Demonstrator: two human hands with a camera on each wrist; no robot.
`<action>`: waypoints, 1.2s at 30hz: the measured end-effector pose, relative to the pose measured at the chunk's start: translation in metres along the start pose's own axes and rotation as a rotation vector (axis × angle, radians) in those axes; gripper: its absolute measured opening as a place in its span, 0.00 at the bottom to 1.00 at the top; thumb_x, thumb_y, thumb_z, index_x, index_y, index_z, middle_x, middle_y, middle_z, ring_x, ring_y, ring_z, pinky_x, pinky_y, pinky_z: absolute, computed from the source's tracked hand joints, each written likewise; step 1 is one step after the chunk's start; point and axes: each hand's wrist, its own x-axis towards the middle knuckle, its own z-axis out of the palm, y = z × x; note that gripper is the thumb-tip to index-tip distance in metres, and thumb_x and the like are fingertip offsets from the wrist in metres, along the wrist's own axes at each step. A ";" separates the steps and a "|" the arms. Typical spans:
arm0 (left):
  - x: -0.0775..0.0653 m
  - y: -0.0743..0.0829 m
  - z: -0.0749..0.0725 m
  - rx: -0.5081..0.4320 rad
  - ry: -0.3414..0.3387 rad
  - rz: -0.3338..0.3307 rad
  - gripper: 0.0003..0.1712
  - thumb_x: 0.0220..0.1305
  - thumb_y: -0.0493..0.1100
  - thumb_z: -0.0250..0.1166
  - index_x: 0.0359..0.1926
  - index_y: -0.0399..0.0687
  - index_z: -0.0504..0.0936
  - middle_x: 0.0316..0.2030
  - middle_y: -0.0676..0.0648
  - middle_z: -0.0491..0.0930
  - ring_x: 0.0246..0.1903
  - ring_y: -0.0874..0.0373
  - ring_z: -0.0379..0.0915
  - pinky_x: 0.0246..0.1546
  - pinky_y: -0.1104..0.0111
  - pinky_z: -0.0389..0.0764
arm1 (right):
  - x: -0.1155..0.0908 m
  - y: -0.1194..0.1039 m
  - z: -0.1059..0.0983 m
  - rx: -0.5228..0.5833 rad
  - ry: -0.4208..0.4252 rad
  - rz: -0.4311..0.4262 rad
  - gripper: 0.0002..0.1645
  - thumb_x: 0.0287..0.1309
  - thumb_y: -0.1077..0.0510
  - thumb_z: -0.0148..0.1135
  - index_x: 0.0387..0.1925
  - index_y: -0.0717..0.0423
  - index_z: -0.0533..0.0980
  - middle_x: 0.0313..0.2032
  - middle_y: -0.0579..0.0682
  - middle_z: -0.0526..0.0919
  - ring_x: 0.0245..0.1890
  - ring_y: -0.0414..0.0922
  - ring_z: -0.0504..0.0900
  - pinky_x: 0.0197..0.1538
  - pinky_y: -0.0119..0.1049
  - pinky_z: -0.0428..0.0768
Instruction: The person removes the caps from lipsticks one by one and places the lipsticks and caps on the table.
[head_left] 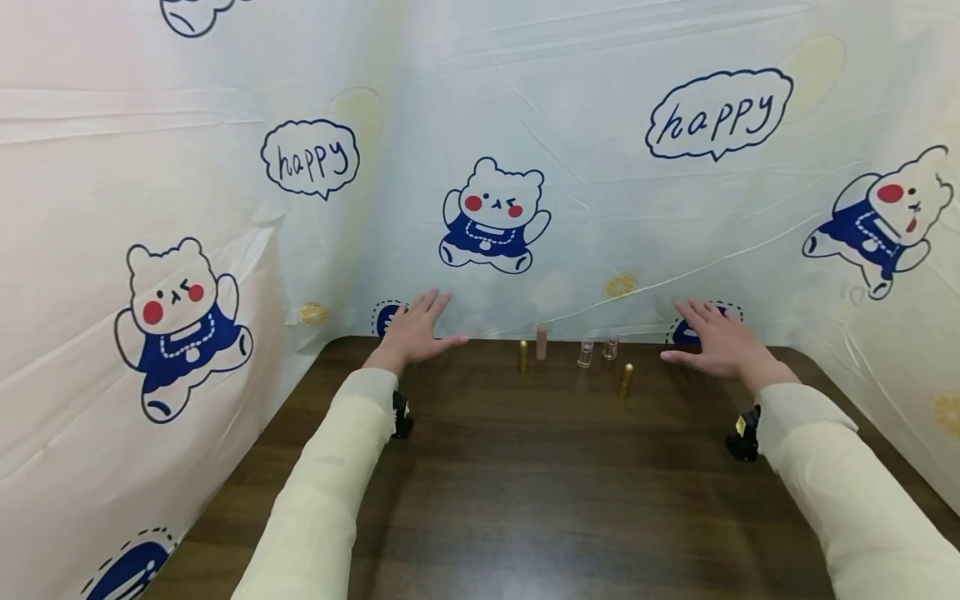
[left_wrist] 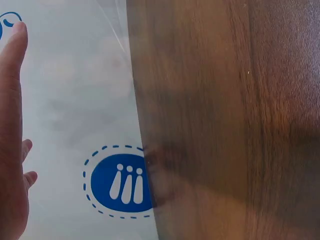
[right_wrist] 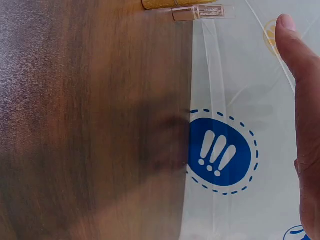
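Observation:
My left hand (head_left: pixel 413 333) hovers over the far left of the table with its fingers spread, holding nothing. On the other side my right hand (head_left: pixel 722 343) is likewise spread and holds nothing. Between them several small lipstick-like tubes stand near the far edge: a gold tube (head_left: pixel 522 356), a taller pink tube (head_left: pixel 542 342), a clear tube (head_left: pixel 585 355), a second clear tube (head_left: pixel 611 348) and a nearer gold tube (head_left: pixel 626 381). In the right wrist view, a gold tube (right_wrist: pixel 175 3) and a clear-capped tube with a pinkish base (right_wrist: pixel 185 13) show at the top, apart from the thumb (right_wrist: pixel 295 47).
The dark wooden table (head_left: pixel 525 500) ends at a pale printed curtain (head_left: pixel 585 233), which hangs behind it and along both sides. A small black device (head_left: pixel 402 415) sits at the left wrist, and another black device (head_left: pixel 744 435) at the right wrist.

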 end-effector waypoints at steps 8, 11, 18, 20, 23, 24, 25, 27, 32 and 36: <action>0.003 0.017 0.003 -0.094 0.022 0.031 0.50 0.58 0.75 0.55 0.71 0.48 0.65 0.68 0.42 0.65 0.66 0.44 0.61 0.62 0.48 0.62 | -0.004 -0.005 0.004 0.074 -0.050 0.046 0.64 0.54 0.24 0.56 0.74 0.64 0.48 0.70 0.73 0.49 0.66 0.72 0.51 0.60 0.69 0.54; 0.004 0.025 0.005 -0.141 0.000 0.022 0.48 0.58 0.75 0.57 0.69 0.48 0.68 0.64 0.43 0.70 0.63 0.46 0.65 0.60 0.51 0.66 | -0.004 -0.006 0.007 0.112 -0.053 0.069 0.65 0.52 0.23 0.57 0.73 0.64 0.49 0.69 0.74 0.51 0.66 0.73 0.51 0.60 0.70 0.55; 0.008 0.045 0.010 -0.235 -0.021 0.022 0.43 0.58 0.71 0.61 0.65 0.48 0.73 0.56 0.43 0.78 0.54 0.48 0.73 0.53 0.53 0.73 | -0.003 -0.010 0.012 0.174 -0.049 0.073 0.65 0.50 0.23 0.59 0.72 0.66 0.53 0.66 0.75 0.58 0.64 0.73 0.58 0.58 0.68 0.60; 0.009 0.051 0.014 -0.244 -0.027 0.022 0.42 0.58 0.70 0.61 0.64 0.48 0.74 0.55 0.44 0.79 0.53 0.49 0.74 0.53 0.54 0.74 | -0.003 -0.012 0.014 0.194 -0.047 0.070 0.64 0.51 0.25 0.60 0.72 0.66 0.53 0.66 0.74 0.58 0.64 0.72 0.58 0.58 0.67 0.60; 0.009 0.062 0.020 -0.263 -0.041 0.034 0.40 0.59 0.70 0.61 0.64 0.49 0.74 0.54 0.45 0.80 0.52 0.50 0.75 0.53 0.55 0.74 | -0.004 -0.015 0.017 0.234 -0.047 0.075 0.62 0.52 0.27 0.61 0.72 0.66 0.53 0.66 0.74 0.58 0.64 0.72 0.58 0.59 0.67 0.61; 0.010 0.065 0.022 -0.274 -0.043 0.041 0.40 0.59 0.70 0.61 0.64 0.49 0.74 0.53 0.45 0.80 0.52 0.51 0.75 0.53 0.56 0.74 | -0.005 -0.016 0.017 0.243 -0.046 0.075 0.62 0.53 0.27 0.61 0.72 0.66 0.53 0.66 0.74 0.58 0.64 0.71 0.58 0.59 0.66 0.61; 0.010 0.069 0.024 -0.287 -0.045 0.048 0.40 0.60 0.69 0.61 0.64 0.49 0.74 0.53 0.45 0.80 0.52 0.51 0.75 0.53 0.56 0.74 | -0.005 -0.017 0.019 0.255 -0.044 0.081 0.62 0.53 0.28 0.62 0.72 0.66 0.53 0.66 0.73 0.59 0.64 0.71 0.59 0.59 0.66 0.61; 0.012 0.077 0.027 -0.312 -0.047 0.060 0.39 0.60 0.68 0.61 0.64 0.49 0.74 0.54 0.45 0.79 0.53 0.52 0.75 0.53 0.56 0.74 | -0.004 -0.019 0.020 0.275 -0.040 0.088 0.61 0.53 0.29 0.63 0.72 0.66 0.54 0.65 0.74 0.61 0.64 0.70 0.60 0.59 0.66 0.61; 0.017 0.099 0.033 -0.348 -0.059 0.078 0.36 0.61 0.64 0.63 0.64 0.49 0.74 0.53 0.45 0.80 0.52 0.53 0.75 0.53 0.57 0.74 | -0.003 -0.024 0.022 0.321 -0.032 0.086 0.57 0.55 0.34 0.66 0.69 0.70 0.57 0.61 0.74 0.67 0.61 0.69 0.66 0.58 0.64 0.64; 0.022 0.115 0.042 -0.378 -0.075 0.118 0.35 0.62 0.64 0.63 0.61 0.46 0.76 0.51 0.45 0.80 0.49 0.53 0.76 0.51 0.58 0.75 | -0.002 -0.029 0.024 0.370 -0.044 0.083 0.56 0.55 0.35 0.66 0.68 0.71 0.58 0.60 0.74 0.68 0.59 0.68 0.68 0.58 0.63 0.66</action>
